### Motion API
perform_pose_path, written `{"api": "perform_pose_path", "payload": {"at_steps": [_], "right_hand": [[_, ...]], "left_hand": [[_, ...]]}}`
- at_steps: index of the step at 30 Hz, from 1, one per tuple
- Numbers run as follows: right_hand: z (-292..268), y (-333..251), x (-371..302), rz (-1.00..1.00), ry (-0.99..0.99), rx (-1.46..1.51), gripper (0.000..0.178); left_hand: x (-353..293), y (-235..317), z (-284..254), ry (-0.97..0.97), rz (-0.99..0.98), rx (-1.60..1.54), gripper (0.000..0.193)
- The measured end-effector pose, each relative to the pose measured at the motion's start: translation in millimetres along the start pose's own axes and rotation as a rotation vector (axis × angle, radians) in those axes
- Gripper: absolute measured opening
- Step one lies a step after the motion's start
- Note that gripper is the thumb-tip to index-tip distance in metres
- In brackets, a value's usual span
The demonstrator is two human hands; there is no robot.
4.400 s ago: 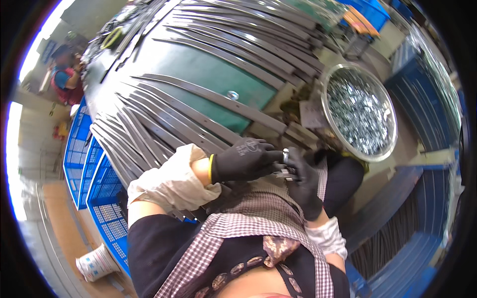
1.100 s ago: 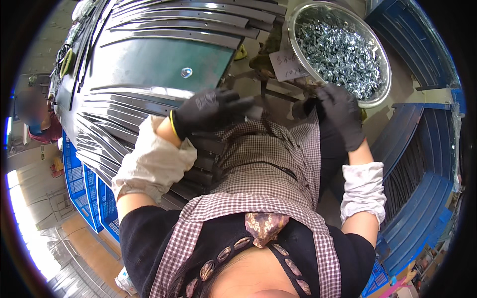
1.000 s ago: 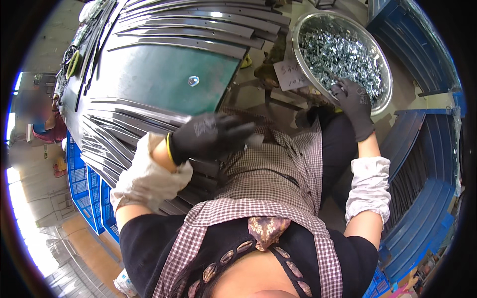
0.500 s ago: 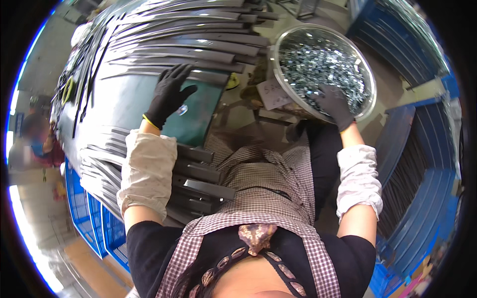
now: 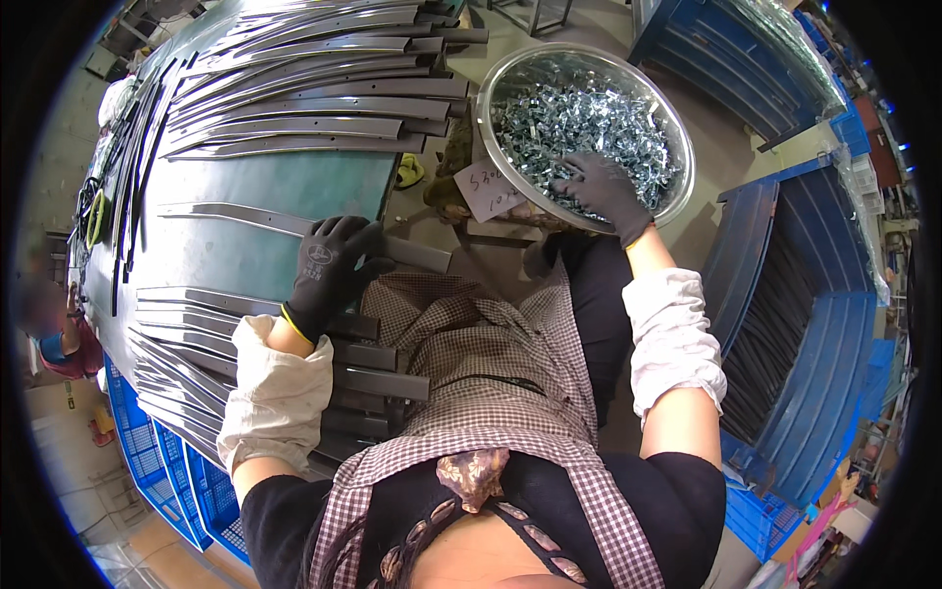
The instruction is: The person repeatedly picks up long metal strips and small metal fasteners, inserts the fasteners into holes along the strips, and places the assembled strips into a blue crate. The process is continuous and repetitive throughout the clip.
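My left hand [image 5: 334,270], in a black glove with a yellow cuff, is closed around a long dark grey metal strip [image 5: 417,254]. The strip lies across the green-topped table [image 5: 339,182], and its right end juts past the edge. On my right, a big clear round bowl [image 5: 493,147] holds a heap of small shiny metal clips [image 5: 574,123]. Over the near part of that heap is my right hand [image 5: 608,194], also black-gloved. Its fingers are stretched and somewhat apart, touching the clips; I make out no clip held in them.
Many similar strips [image 5: 314,103] lie at the far side of the table, and another batch [image 5: 363,383] lies by my left forearm. A paper sign [image 5: 488,189] leans beside the bowl. Blue bins [image 5: 834,324] stand on the right, blue crates [image 5: 162,471] at lower left. A person [image 5: 64,339] is at far left.
My left hand has come down and nearer, closing on a strip that now crosses the formerly bare table patch. My right hand stays at the clips. The whole view has shifted slightly.
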State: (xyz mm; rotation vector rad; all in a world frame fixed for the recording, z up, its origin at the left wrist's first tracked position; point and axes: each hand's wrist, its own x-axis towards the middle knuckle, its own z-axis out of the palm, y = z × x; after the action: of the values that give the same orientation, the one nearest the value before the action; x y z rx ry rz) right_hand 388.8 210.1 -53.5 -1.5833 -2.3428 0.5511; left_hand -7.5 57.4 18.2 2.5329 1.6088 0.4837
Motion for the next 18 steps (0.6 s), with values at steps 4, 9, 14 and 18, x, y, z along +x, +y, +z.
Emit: {"api": "perform_pose_path", "payload": {"at_steps": [4,9,14,18], "right_hand": [[9.6,-7.2,11.7,0.043,-0.06,-0.141,0.039],[-5.1,4.8,10.2,0.026,0.044,0.051,0.031],[-27.4,-12.6,-7.2,0.15,0.075,0.465,0.026],[-10.1,-85.7,-61.4,-0.116,0.028,0.837,0.017]], "left_hand": [[-3.0,1.0,0.8,0.013,-0.022,-0.035,0.041],[-9.4,2.4,-3.5,0.023,0.007,-0.041,0.05],[-10.0,4.5,-7.7,0.013,-0.011,-0.15,0.05],[-18.5,39.1,-14.1,-0.09,-0.085,-0.437,0.051]]}}
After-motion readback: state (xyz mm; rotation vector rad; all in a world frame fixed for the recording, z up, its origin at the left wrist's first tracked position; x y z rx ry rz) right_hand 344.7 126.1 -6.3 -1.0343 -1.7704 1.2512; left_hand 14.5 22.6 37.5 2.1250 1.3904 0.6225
